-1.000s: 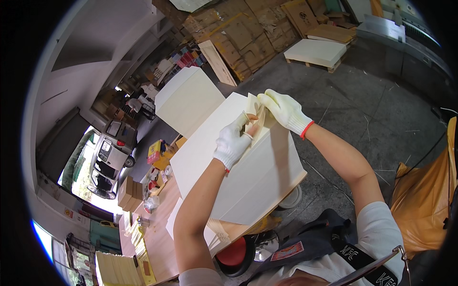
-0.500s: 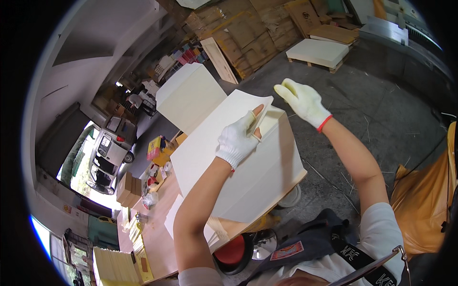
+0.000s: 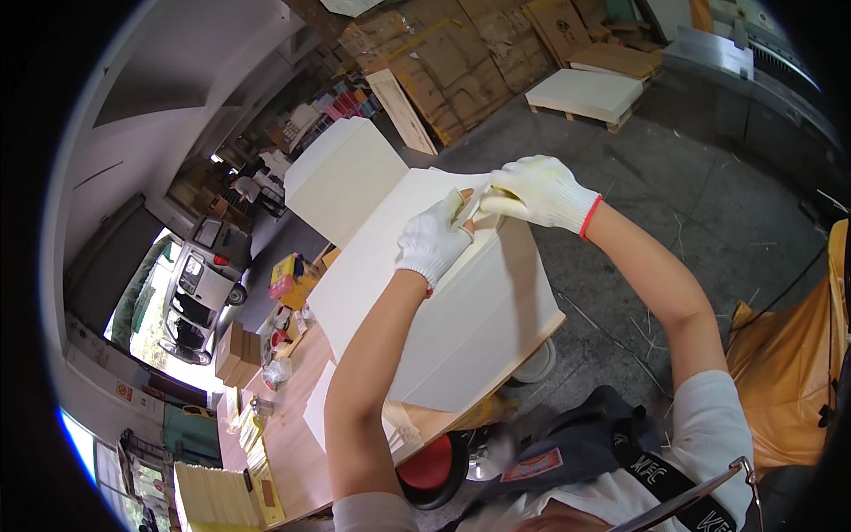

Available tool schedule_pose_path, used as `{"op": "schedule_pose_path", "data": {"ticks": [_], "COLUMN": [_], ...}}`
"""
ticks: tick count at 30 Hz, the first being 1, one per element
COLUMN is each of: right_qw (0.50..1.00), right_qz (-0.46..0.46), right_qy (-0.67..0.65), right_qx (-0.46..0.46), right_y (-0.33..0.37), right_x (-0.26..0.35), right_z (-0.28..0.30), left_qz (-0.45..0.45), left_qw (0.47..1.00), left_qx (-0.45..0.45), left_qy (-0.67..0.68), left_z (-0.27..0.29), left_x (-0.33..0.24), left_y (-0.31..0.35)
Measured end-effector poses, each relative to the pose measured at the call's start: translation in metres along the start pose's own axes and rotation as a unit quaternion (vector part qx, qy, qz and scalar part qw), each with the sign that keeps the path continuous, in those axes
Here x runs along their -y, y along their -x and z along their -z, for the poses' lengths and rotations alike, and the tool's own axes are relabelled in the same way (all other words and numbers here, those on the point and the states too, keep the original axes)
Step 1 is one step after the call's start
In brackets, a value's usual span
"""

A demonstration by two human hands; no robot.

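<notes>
A tall stack of large white paper sheets [image 3: 483, 332] stands on the wooden table in front of me. My left hand [image 3: 433, 241], in a white knit glove with bare fingertips, is closed on the lifted edge of the top sheets. Opposite it, my right hand [image 3: 542, 193], in a white glove with a red cuff and yellowish fingers, pinches the corner of those sheets. The two hands are close together near the stack's far right corner. How many sheets each one holds is hidden by the fingers.
Behind this stack rises another white paper stack [image 3: 346, 173]. The wooden table [image 3: 297, 452] carries small boxes [image 3: 238, 353] and a yellow-edged paper pile [image 3: 213, 496] at left. A red stool [image 3: 430, 465] is below the table edge. A loaded pallet [image 3: 585, 96] lies on the floor beyond.
My right hand has come in leftward from above the floor and taken hold of the sheets' corner. My left hand keeps its grip, having shifted slightly left.
</notes>
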State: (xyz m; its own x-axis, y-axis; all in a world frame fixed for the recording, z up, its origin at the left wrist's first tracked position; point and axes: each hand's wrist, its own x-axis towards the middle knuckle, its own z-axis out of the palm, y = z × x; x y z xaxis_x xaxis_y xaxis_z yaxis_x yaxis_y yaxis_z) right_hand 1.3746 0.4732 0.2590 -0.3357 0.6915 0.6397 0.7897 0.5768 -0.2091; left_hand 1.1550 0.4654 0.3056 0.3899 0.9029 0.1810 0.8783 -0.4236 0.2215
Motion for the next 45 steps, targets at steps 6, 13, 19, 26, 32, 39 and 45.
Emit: {"op": "schedule_pose_path", "data": {"ticks": [6, 13, 19, 26, 32, 39, 45], "right_qw": [0.945, 0.930, 0.926, 0.932, 0.931, 0.928, 0.926], "right_qz": [-0.197, -0.244, -0.237, -0.226, -0.221, -0.233, -0.241], "right_qy": [-0.261, -0.272, -0.288, -0.277, -0.280, -0.285, -0.286], "right_qx": [0.018, -0.041, -0.054, -0.055, -0.076, -0.062, -0.057], "right_y": [-0.010, -0.004, -0.002, -0.002, -0.001, -0.001, 0.000], "right_x": [0.025, 0.026, 0.026, 0.022, 0.021, 0.020, 0.021], "right_z": [-0.003, -0.024, -0.026, -0.031, -0.036, -0.034, -0.032], "left_qz": [-0.033, -0.060, -0.056, -0.038, -0.038, -0.040, -0.042], "left_qw": [0.981, 0.964, 0.964, 0.966, 0.984, 0.986, 0.973], "left_qx": [-0.001, 0.012, 0.021, -0.028, 0.002, 0.010, -0.029], "left_qy": [0.192, 0.257, 0.258, 0.253, 0.174, 0.163, 0.226], "left_z": [-0.006, -0.012, -0.010, -0.009, -0.005, -0.006, -0.008], "left_x": [0.018, 0.021, 0.024, 0.015, 0.005, 0.011, 0.007], "left_y": [0.010, 0.010, 0.010, 0.011, 0.013, 0.010, 0.012]}}
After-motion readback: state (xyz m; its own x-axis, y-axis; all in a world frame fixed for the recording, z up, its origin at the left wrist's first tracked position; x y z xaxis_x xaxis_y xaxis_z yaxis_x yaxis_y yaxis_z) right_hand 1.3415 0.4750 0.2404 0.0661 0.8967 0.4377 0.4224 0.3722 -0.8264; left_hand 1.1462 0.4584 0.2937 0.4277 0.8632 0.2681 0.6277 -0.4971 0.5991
